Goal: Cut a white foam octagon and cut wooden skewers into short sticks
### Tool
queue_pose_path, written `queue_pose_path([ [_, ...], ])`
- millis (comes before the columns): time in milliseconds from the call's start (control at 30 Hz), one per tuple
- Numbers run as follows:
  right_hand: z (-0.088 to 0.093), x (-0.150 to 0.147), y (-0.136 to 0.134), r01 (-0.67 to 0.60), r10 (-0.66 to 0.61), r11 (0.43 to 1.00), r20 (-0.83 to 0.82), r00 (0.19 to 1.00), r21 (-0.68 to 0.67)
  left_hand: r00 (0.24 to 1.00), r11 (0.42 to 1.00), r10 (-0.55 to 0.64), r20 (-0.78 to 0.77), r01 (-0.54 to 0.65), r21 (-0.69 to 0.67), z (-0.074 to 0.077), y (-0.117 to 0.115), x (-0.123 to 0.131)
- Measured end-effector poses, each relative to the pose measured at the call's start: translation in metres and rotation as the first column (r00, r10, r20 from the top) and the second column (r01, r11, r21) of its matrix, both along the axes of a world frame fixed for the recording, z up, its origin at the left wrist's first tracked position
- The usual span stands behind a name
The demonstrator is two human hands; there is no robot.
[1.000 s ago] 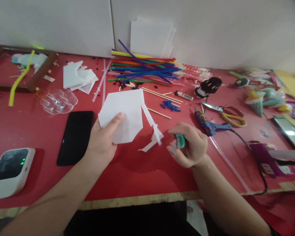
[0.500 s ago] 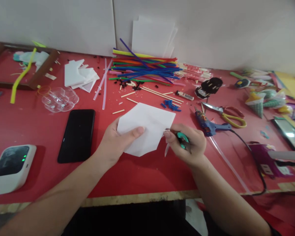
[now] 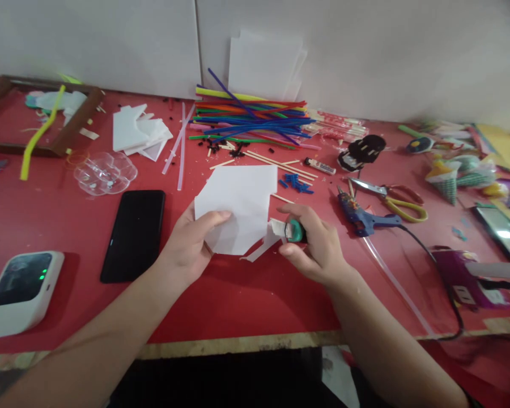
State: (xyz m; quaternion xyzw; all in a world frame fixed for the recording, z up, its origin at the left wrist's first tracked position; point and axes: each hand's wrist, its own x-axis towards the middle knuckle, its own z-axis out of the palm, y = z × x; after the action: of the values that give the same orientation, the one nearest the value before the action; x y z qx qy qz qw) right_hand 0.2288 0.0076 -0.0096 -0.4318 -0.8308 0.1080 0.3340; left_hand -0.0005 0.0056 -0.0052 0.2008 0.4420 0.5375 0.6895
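My left hand (image 3: pixel 191 241) pinches a sheet of white paper (image 3: pixel 238 209) by its left side, thumb on top and fingers beneath. The sheet has several straight-cut edges and is held just above the red table. In my right hand (image 3: pixel 314 241) are small scissors with a green handle (image 3: pixel 296 231), mostly hidden by the fingers. Their tips sit at the sheet's lower right side, where a narrow cut strip of paper (image 3: pixel 263 247) hangs down. The thumb of my right hand is spread away from the forefinger.
Behind the sheet lie colourful pipe cleaners (image 3: pixel 250 122), thin sticks (image 3: pixel 276 164) and blue bits (image 3: pixel 296 183). To the right are a glue gun (image 3: pixel 365 221) with its cord and larger scissors (image 3: pixel 391 198). A black phone (image 3: pixel 132 235) and a white device (image 3: pixel 23 292) lie left.
The sheet has turned and shifted slightly left and up. My right hand has moved left, its thumb opening away from the fingers. A cut strip now hangs at the sheet's lower right.
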Motion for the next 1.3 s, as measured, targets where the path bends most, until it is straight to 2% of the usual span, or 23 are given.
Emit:
queue_pose_path([
  [100,0.002,0.000,-0.001,-0.018,0.018,1.000,-0.074,0.997,0.010,0.999,0.999,-0.042,0.004,0.042,-0.003,0.002,-0.001,0.001],
  [300,0.002,-0.003,-0.001,-0.069,0.073,0.996,-0.088,0.993,0.051,0.993,0.994,-0.112,-0.034,0.112,0.013,0.000,-0.003,0.000],
  [633,0.004,-0.008,-0.001,-0.100,0.106,0.992,-0.075,0.991,0.078,0.992,0.992,-0.123,-0.018,0.123,-0.003,0.004,-0.004,0.003],
  [767,0.004,-0.008,0.000,-0.111,0.117,0.990,-0.069,0.991,0.083,0.990,0.989,-0.142,0.012,0.142,0.035,0.007,-0.005,0.005],
  [1000,0.005,-0.009,-0.002,-0.164,0.171,0.984,-0.124,0.977,0.064,0.986,0.985,-0.168,0.001,0.168,0.048,0.006,-0.005,0.009],
  [1300,0.006,-0.011,-0.004,-0.122,0.135,0.989,-0.175,0.975,0.081,0.972,0.974,-0.225,0.065,0.222,0.046,0.007,-0.006,0.006],
])
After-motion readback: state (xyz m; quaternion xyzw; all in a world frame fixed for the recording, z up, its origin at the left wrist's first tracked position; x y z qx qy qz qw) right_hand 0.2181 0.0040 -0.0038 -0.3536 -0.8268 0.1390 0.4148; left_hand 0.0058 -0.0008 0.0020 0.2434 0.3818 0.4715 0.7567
